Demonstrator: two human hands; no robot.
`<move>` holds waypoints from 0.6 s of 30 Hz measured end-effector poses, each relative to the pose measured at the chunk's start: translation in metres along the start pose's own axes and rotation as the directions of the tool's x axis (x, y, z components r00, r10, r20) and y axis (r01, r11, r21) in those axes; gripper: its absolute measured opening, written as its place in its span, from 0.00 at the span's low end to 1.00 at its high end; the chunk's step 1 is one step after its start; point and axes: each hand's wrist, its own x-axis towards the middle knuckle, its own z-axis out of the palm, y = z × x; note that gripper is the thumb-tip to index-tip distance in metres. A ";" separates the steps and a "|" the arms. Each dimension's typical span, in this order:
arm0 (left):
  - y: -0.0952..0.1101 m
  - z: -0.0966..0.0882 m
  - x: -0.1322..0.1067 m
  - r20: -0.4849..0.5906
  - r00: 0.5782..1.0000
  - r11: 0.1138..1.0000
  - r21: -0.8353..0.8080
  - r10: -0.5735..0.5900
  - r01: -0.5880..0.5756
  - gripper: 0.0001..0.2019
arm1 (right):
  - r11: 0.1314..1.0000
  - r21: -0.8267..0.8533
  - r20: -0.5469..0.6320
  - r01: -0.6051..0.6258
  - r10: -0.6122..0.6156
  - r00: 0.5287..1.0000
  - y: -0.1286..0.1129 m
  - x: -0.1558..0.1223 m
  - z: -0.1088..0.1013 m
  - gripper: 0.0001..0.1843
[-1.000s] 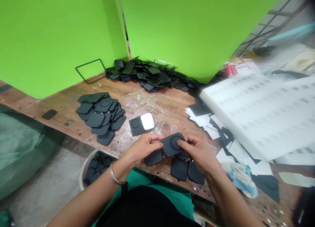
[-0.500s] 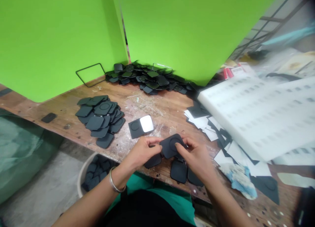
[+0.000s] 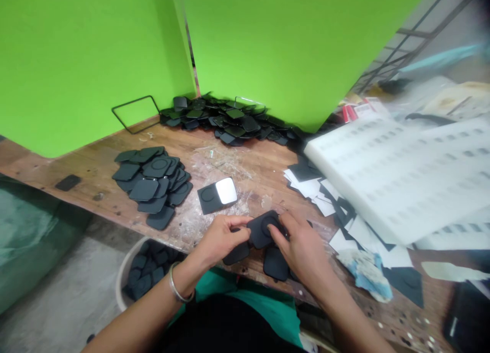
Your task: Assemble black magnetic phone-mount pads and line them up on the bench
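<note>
Both my hands hold one black square pad with a round ring mark [image 3: 262, 229] just above the near edge of the wooden bench [image 3: 95, 177]. My left hand [image 3: 220, 239] pinches its left side. My right hand [image 3: 300, 245] grips the right side, thumb pressing on the ring. Under my hands lie a few more black pads [image 3: 274, 263]. A black pad with a white square on it [image 3: 217, 194] lies just beyond my left hand.
A heap of black pads [image 3: 151, 182] sits at the left, a bigger pile [image 3: 229, 119] at the back by the green wall. White foam trays [image 3: 398, 169] and black and white paper squares [image 3: 325, 199] fill the right. A bucket of pads [image 3: 143, 274] stands below the bench.
My hands have lowered the pad slightly toward the bench and my right hand has closed further over it. The view has shifted a little left.
</note>
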 end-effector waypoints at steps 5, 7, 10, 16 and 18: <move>-0.005 -0.001 -0.001 0.010 1.000 0.997 -0.075 -0.030 0.030 0.18 | 0.954 -0.284 0.030 -0.091 0.104 0.994 0.003 0.000 -0.012 0.14; -0.006 -0.002 -0.001 0.016 0.998 0.988 -0.138 -0.062 0.064 0.20 | 0.975 -0.125 0.013 -0.182 0.185 0.983 0.008 0.002 -0.015 0.19; -0.007 -0.002 0.000 0.051 0.992 0.971 -0.205 -0.115 0.123 0.24 | 0.894 0.359 0.145 -0.268 0.230 0.962 0.011 0.003 -0.016 0.19; -0.013 0.006 0.000 0.048 0.998 0.998 -0.059 -0.031 0.034 0.23 | 0.577 0.708 0.327 -0.407 0.243 0.913 0.001 -0.001 -0.006 0.20; -0.014 0.012 0.000 0.019 1.000 1.000 -0.009 0.005 -0.005 0.21 | 0.532 0.734 0.302 -0.422 0.300 0.905 0.002 0.000 0.002 0.24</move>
